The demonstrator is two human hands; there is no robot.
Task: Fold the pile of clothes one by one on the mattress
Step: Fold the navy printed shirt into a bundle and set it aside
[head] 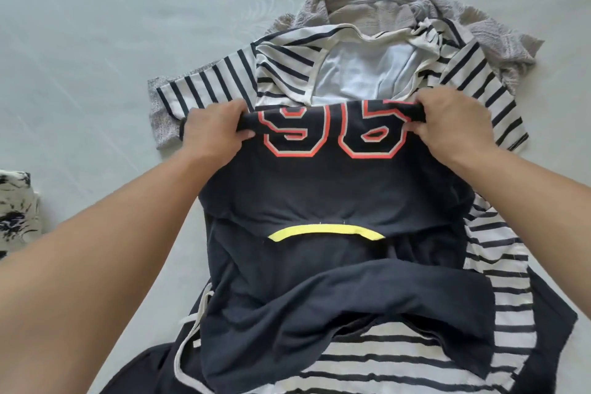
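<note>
Navy shirt (335, 189) with orange numerals lies atop the clothes pile on the mattress (96, 25), over a striped shirt (479, 249); left hand (212, 134) and right hand (454, 125) each pinch its folded far edge

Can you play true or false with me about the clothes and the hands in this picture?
1. Both hands hold the dark shirt. True: the left hand and the right hand each grip its far edge.
2. The dark shirt has green numbers on it. False: the numbers are outlined in orange-red.
3. A striped shirt lies under the dark shirt. True.
4. The dark shirt has a yellow strip at its collar. True.
5. The grey garment lies on top of the pile. False: it lies at the bottom, sticking out at the far end.
6. The clothes lie on a wooden floor. False: they lie on a pale mattress.
</note>
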